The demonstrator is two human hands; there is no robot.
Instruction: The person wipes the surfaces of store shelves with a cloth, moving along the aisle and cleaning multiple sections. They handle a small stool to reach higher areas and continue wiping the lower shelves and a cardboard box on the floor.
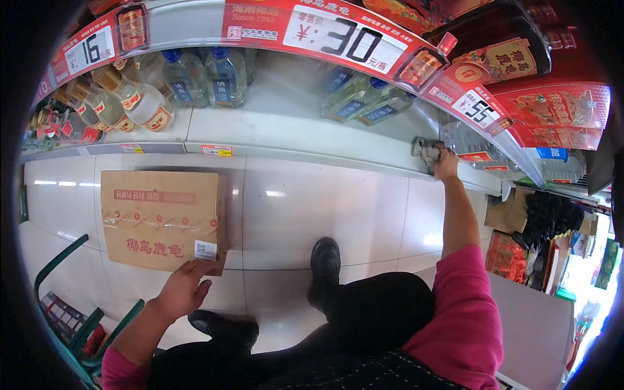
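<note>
My right hand point(446, 162) reaches out to the bottom shelf point(292, 146) and grips a crumpled grey cloth point(427, 150) against the shelf surface near its front edge. Just right of that hand stand large clear plastic jugs point(470, 141) with red labels. My left hand point(184, 288) hovers over or rests on the near edge of a taped cardboard carton point(158, 219) on the floor; contact is hard to tell. Its fingers are loosely spread and hold nothing. Printing and a white code label are on the carton's top.
Clear bottles with blue caps point(226, 78) and gold-capped bottles point(146, 107) stand on the bottom shelf. An upper shelf's red price strip point(273, 29) overhangs them. A green metal frame point(58, 263) is at lower left, a grey tabletop point(526, 321) at right. Floor tiles point(312, 204) lie between.
</note>
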